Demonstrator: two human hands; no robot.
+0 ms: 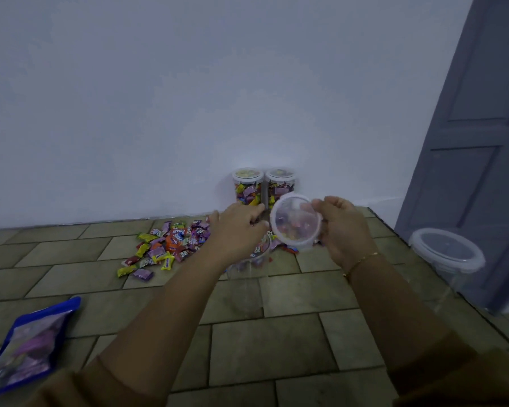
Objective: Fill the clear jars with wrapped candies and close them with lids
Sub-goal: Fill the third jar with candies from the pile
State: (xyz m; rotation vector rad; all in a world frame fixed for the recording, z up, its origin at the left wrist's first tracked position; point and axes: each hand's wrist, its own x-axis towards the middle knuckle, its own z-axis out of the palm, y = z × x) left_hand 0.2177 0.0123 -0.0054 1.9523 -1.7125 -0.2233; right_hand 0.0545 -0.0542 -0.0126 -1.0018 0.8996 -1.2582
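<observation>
Gripping the lid rim, both hands' fingers curl above the open jar.

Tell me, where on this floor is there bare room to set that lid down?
Bare tiles lie between the blue bag and the open jar, and between that jar and the empty lidded jar by the door. It is crowded at the wall: the candy pile and two filled jars.
</observation>
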